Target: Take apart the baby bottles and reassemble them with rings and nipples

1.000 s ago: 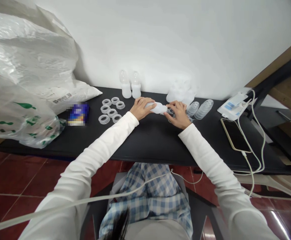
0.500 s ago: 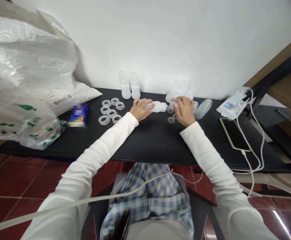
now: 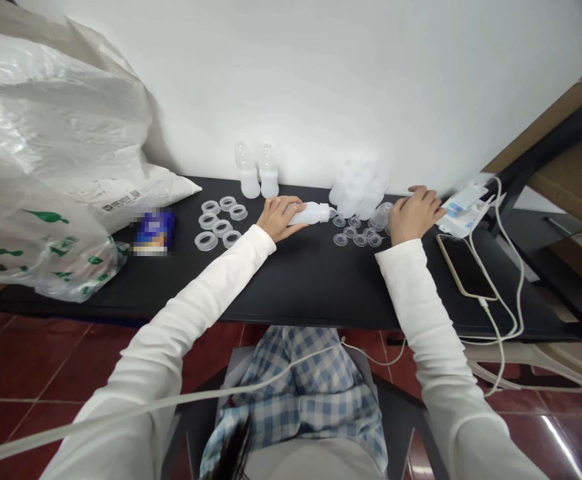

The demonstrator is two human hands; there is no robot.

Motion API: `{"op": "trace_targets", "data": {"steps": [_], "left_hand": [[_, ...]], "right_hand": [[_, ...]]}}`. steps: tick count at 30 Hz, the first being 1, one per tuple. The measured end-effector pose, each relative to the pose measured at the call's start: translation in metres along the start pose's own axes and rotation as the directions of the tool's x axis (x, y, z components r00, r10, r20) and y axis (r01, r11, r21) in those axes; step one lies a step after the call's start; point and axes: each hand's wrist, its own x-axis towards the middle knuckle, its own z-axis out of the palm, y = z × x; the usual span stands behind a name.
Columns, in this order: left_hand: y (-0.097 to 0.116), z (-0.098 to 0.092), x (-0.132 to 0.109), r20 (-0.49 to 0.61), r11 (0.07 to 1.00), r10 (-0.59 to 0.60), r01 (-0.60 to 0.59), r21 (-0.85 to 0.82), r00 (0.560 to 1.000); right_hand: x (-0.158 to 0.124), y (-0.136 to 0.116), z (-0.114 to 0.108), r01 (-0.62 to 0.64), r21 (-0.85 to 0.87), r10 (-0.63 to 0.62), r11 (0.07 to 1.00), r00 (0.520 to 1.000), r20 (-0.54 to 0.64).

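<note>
My left hand is wrapped round a white plastic bottle that lies on its side on the black table, neck pointing right. Just beyond the neck lie several small clear teats. My right hand is further right, its fingers curled down over a stack of clear caps, most of which it hides. A second stack of clear caps shows at its left side. Several clear rings lie left of my left hand.
Two upright capped bottles and a heap of white bottles stand by the wall. Big plastic bags and a blue packet fill the left end. A phone, a white box and cables lie right.
My right hand has left the bottle's neck and the teats and moved right, onto the stack of clear caps. My left hand still holds the bottle in the same place.
</note>
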Motion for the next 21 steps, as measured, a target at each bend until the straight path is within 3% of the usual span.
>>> {"op": "trace_targets", "data": {"steps": [4, 8, 13, 17, 21], "left_hand": [[0.000, -0.001, 0.000, -0.010, 1.000, 0.004, -0.004, 0.016, 1.000], [0.001, -0.002, 0.000, -0.015, 1.000, 0.010, -0.010, 0.021, 1.000], [0.002, -0.004, 0.000, -0.012, 1.000, -0.001, 0.001, 0.000, 1.000], [0.002, -0.004, 0.000, -0.008, 1.000, 0.019, -0.019, -0.019, 1.000], [0.003, -0.002, 0.000, -0.022, 0.998, 0.055, -0.056, -0.017, 0.998]], "right_hand": [[0.007, -0.018, -0.021, 0.024, 0.027, -0.022, 0.999, 0.997, -0.072], [0.007, -0.040, -0.036, 0.121, 0.214, -0.106, 0.969, 0.991, -0.081], [-0.013, -0.057, -0.029, 0.131, 0.360, -0.170, 0.924, 0.982, 0.079], [-0.030, -0.065, -0.020, 0.102, 0.438, -0.225, 0.893, 0.945, 0.239], [-0.041, -0.072, -0.014, 0.112, 0.558, -0.277, 0.822, 0.935, 0.220]]}}
